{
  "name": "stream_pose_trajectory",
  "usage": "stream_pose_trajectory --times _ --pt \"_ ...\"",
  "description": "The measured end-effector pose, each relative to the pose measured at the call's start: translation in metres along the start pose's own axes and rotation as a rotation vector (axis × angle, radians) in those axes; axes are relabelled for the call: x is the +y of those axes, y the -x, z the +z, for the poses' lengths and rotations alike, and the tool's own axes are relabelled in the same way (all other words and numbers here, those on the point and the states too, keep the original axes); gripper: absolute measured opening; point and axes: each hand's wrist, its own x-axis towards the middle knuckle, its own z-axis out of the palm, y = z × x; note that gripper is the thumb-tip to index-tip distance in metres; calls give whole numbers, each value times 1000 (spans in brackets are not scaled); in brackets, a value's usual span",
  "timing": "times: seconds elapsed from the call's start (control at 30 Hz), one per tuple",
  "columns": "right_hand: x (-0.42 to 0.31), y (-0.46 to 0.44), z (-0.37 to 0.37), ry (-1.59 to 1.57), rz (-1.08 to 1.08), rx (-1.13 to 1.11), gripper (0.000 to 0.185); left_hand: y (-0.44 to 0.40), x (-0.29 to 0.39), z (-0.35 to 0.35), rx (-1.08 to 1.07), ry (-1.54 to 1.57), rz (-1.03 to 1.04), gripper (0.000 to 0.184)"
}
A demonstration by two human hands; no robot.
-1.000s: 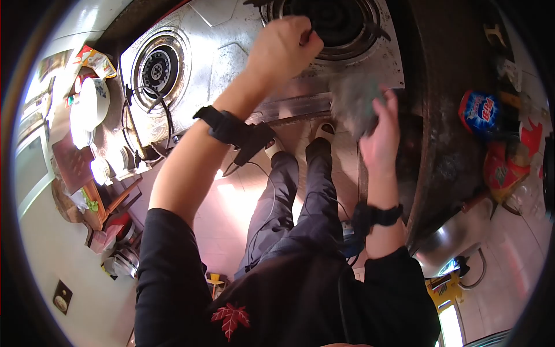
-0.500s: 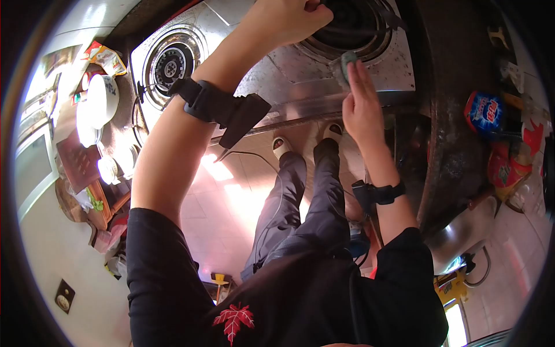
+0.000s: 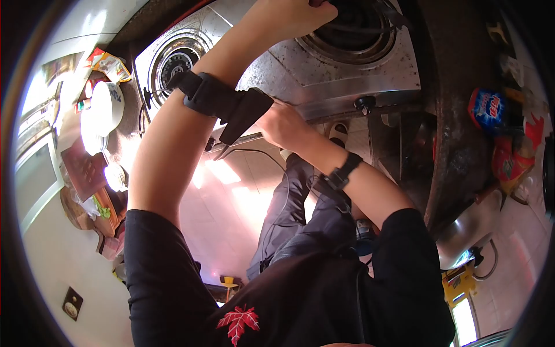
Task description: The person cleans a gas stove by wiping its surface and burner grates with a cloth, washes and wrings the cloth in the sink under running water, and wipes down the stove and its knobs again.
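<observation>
My left hand (image 3: 298,17) is closed at the top edge, beside the right burner (image 3: 352,32). What its fingers grip is hidden; a dark pot stand (image 3: 396,16) lies over that burner. My right hand (image 3: 283,124) is curled at the front edge of the steel stove (image 3: 329,89), left of the black knob (image 3: 364,104). The black device (image 3: 245,115) strapped to my left wrist covers part of its fingers, and the grey-green scrubber seen earlier does not show. The left burner (image 3: 176,61) is partly behind my left forearm.
White bowls (image 3: 107,107) and a food packet (image 3: 110,65) are at the left. On the right are a blue packet (image 3: 487,110), a red bag (image 3: 511,165) and a metal bowl (image 3: 471,231). A cable (image 3: 272,162) hangs in front of my legs.
My right hand has moved from beside the right burner to the left along the stove's front, uncovering the knob. My left hand moved up, then stayed nearly still. The scrubber has gone out of sight.
</observation>
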Motion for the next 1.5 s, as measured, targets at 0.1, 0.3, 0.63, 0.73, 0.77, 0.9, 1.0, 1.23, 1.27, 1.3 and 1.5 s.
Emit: stream_pose_trajectory --times 0.1,0.3,0.63,0.73,0.77,0.9,1.0,1.23,1.27,1.3,1.5 --pt "24 11 -26 235 30 326 45 -2 -4 -5 17 14 50 27" --pt "67 -32 -44 437 221 372 48 -7 -10 0 10 38 41 27" --pt "49 15 -52 355 14 247 45 -2 -7 1 -12 17 33 26" --pt "75 -9 -70 380 112 327 48 -2 -5 8 3 -4 51 27" --pt "75 -5 -71 376 115 329 48 -1 -4 8 14 -11 44 27" --pt "66 41 -100 346 213 251 50 2 0 10 2 -38 37 27" --pt "61 90 -146 386 361 181 51 11 2 20 15 -10 -14 27" --pt "72 155 -204 221 636 508 50 28 -9 86 195 -61 102 19" --pt "69 160 -205 107 725 611 49 28 -10 94 194 -58 100 19" --pt "70 163 -206 52 718 668 51 28 -11 99 230 -79 118 19" --pt "58 174 -214 -230 865 766 53 31 -12 119 265 -175 138 18"
